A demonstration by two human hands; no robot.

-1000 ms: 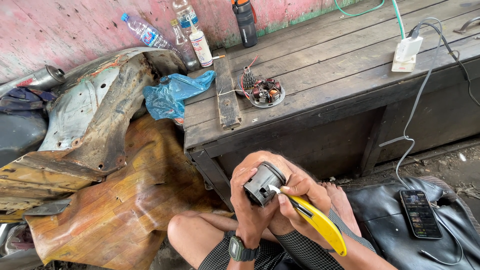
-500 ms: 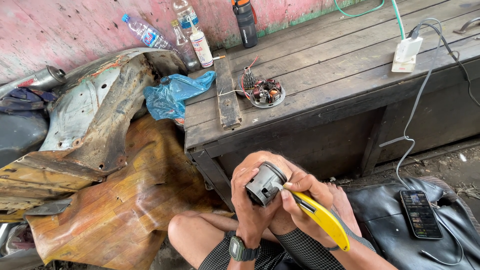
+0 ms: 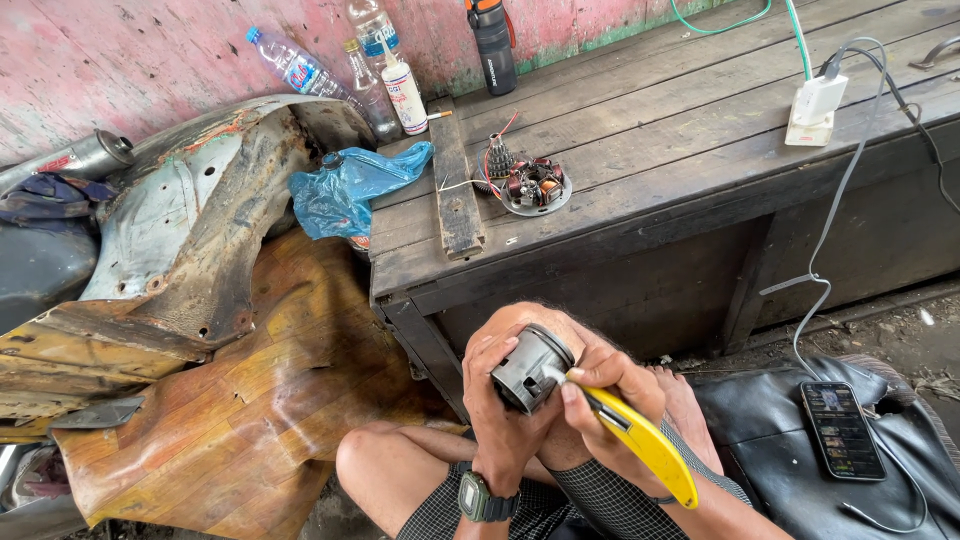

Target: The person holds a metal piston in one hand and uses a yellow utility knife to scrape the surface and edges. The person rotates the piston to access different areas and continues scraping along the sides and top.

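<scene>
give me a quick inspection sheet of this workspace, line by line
surface: weathered wooden bench, planks bare in places
job's things: grey piston and yellow utility knife, blade tip at the piston's side
clutter: plastic bottles, blue plastic bag, coil plate with wires, loose wood strip
grips: left hand wraps the piston; right hand holds the knife
cables: white charger with a lead running down to a phone; green cord at top
surroundings: pink wall, rusty body panel, black seat
</scene>
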